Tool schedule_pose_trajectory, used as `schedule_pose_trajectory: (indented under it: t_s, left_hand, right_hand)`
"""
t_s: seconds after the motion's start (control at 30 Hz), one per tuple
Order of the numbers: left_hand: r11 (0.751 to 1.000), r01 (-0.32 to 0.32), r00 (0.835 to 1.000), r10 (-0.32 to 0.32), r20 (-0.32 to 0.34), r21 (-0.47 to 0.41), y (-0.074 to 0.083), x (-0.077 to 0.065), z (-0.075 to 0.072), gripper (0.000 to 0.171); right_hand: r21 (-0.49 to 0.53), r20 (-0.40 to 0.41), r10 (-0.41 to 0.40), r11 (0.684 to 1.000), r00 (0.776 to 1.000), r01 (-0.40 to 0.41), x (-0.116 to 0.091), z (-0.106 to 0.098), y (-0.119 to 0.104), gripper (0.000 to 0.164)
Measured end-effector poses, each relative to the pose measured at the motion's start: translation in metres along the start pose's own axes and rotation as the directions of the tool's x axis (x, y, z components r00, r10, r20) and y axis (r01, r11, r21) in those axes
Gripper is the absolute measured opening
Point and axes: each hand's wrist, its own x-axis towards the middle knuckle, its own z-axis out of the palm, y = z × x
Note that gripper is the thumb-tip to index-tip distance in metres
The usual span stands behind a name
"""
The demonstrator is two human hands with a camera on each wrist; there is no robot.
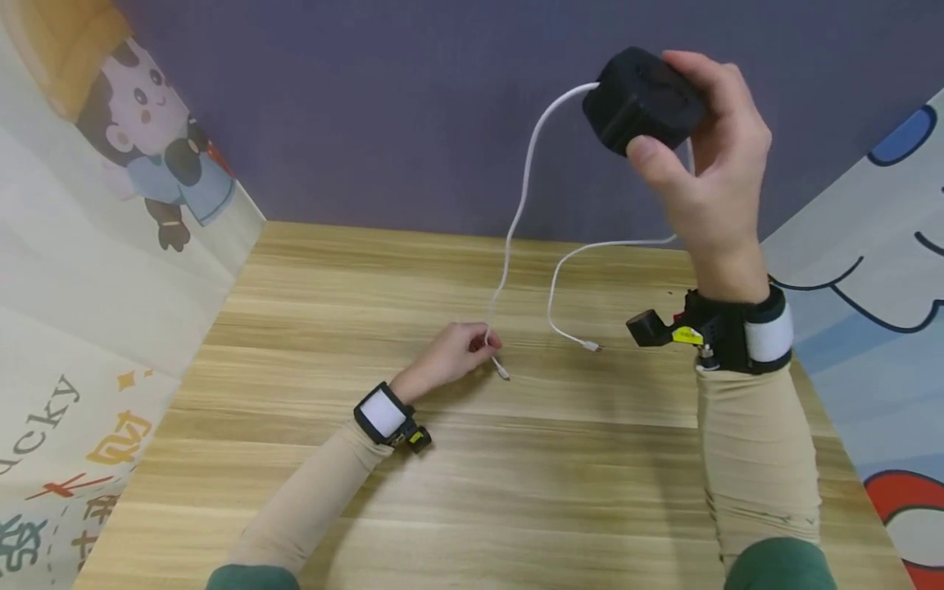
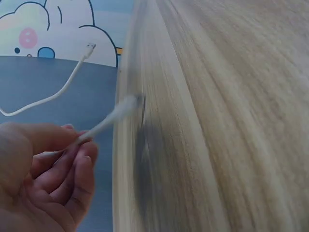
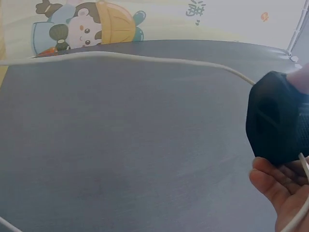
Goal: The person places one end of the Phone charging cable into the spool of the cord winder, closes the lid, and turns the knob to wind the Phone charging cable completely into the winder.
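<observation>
My right hand (image 1: 719,164) grips a black faceted block (image 1: 642,102) between thumb and fingers, raised above the table's back edge. A white cable (image 1: 525,176) leaves the block's left side and runs down to my left hand (image 1: 460,352). Thumb and fingers of that hand pinch the cable close behind its plug (image 1: 503,371), low over the wood. In the left wrist view this plug (image 2: 126,107) is blurred. From the block's other side hangs a second cable length (image 1: 555,283), its USB plug (image 1: 590,346) free. The right wrist view shows the black block (image 3: 275,118) with cable on both sides.
The wood-grain table (image 1: 516,492) spans the area under both arms. Behind it rises a dark blue-grey wall (image 1: 369,123). Printed cartoon panels stand at the left (image 1: 88,311) and right (image 1: 870,246). Both wrists wear black camera straps.
</observation>
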Motion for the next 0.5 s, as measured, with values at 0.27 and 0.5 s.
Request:
schedule_pose_trajectory:
  t_s: [0.27,0.5]
  left_hand:
    - [1.0,-0.015,0.997,0.014,0.08,0.008,-0.005,-0.006,0.0,0.014]
    - [0.987,-0.055,0.99,0.034,0.138,0.15,-0.01,-0.012,-0.001,0.019]
  right_hand:
    - [0.012,-0.021,0.017,1.0,1.0,-0.016,0.001,-0.002,-0.001,0.089]
    - [-0.039,-0.053,-0.01,0.999,0.999,0.008,0.002,0.001,-0.001,0.095]
